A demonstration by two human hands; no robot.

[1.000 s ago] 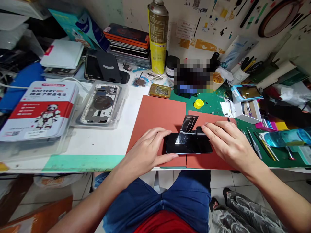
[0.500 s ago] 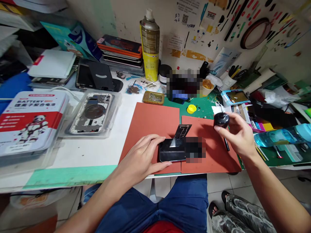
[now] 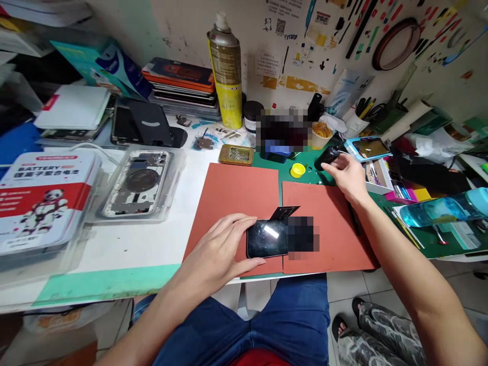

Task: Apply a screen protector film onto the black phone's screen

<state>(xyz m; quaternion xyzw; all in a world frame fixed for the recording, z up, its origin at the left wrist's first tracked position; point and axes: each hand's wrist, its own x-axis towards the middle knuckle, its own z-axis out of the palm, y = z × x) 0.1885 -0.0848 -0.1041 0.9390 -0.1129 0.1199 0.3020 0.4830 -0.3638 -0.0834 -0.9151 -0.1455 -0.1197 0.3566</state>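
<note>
My left hand (image 3: 219,246) grips a dark smartphone (image 3: 267,239) by its left end, thumb on the near edge and fingers on the far edge. The phone lies on the brown mats, its glossy face reflecting a light; its right part is blurred out. A thin black flap with pale line markings (image 3: 285,212) stands up at its far edge. My right hand (image 3: 348,175), reaching over the far side of the right mat, has its fingers round a black rounded object (image 3: 327,156) at the green mat. Its exact kind is unclear.
A yellow cap (image 3: 298,170) and a small tin (image 3: 236,154) lie behind the mats. A yellow spray can (image 3: 227,76) stands by the wall. An opened phone housing (image 3: 141,183) sits in a clear tray to the left. A blue bottle (image 3: 438,208) lies to the right.
My right hand has carried the black object away from above the right mat, back and leftward to the green mat. The flap leans lower; my left hand keeps its hold on the phone.
</note>
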